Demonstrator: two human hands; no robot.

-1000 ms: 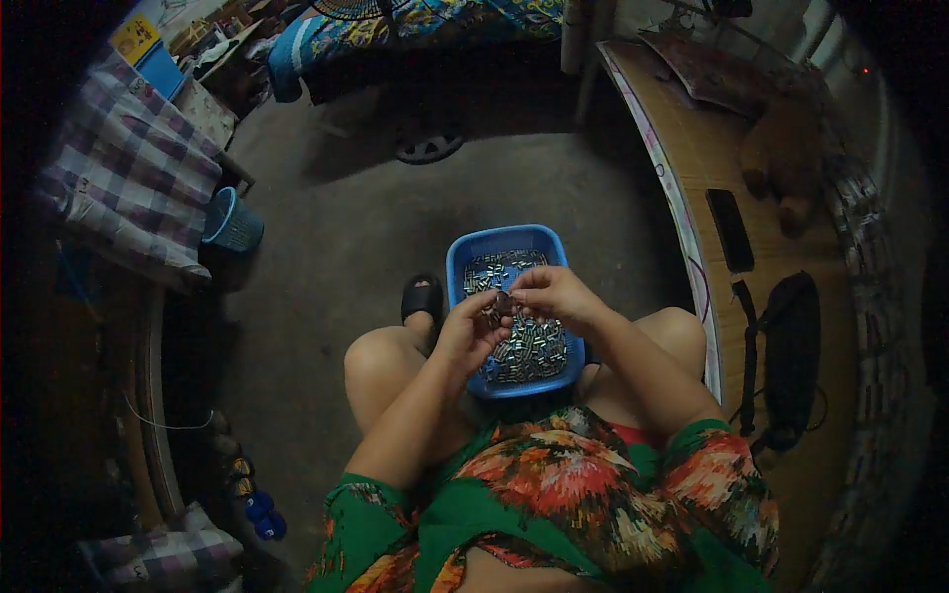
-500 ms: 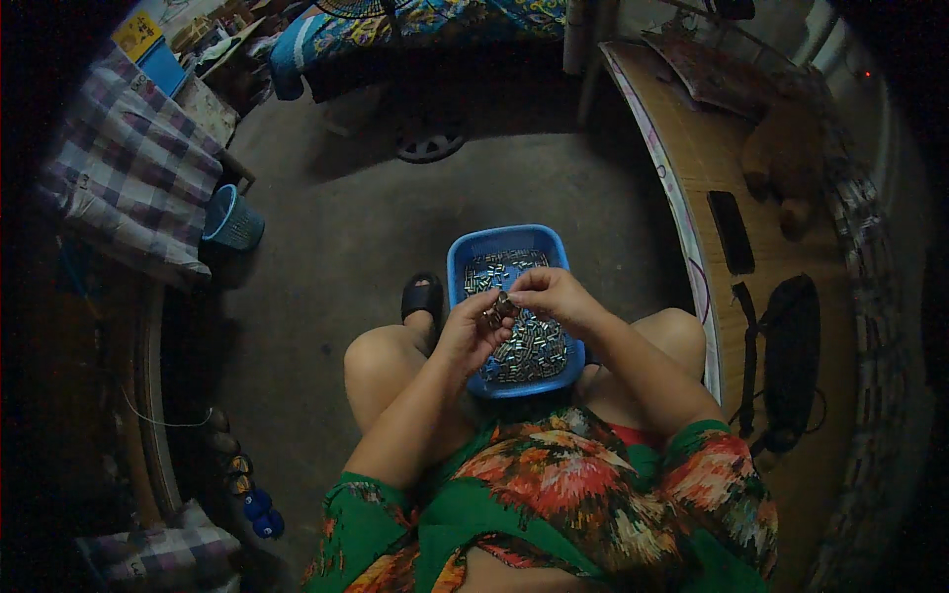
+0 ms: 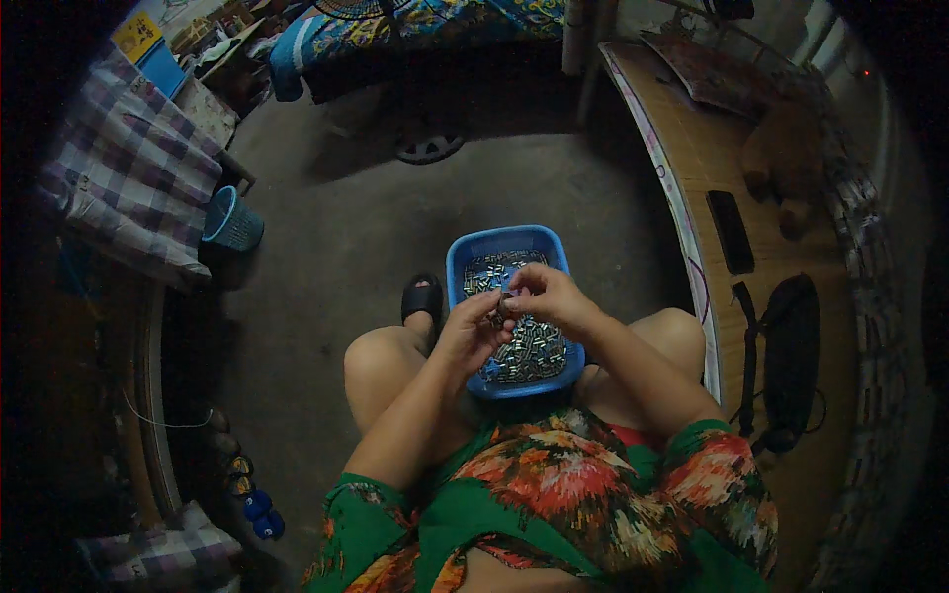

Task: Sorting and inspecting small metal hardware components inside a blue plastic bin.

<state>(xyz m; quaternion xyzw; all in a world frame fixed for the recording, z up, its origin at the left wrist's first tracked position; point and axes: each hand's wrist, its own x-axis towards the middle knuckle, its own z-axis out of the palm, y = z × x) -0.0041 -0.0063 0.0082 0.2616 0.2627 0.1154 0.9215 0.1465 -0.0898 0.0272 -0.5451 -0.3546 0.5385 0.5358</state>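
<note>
Room: a home, as I read it from my remote end — a lived-in sleeping room.
Far side: I see a bed (image 3: 455, 40) with a bright patterned cover, and a caged fan (image 3: 348, 12) at its edge.
Right side: a low wooden platform (image 3: 697, 148) bears a cushion (image 3: 702, 74) and a black phone (image 3: 730, 232).
Left side: I find draped checked cloth (image 3: 138, 178) — a blue wastebasket (image 3: 235, 225) just beside it.
Floor (image 3: 316, 217): bare, grey, with a worn open-toed slipper (image 3: 423, 300).

I have free room over the floor (image 3: 346, 212) past the far edge of the tub (image 3: 504, 231). The left hand (image 3: 473, 333) and right hand (image 3: 557, 299) block its middle; knees (image 3: 379, 360) flank its near end.
</note>
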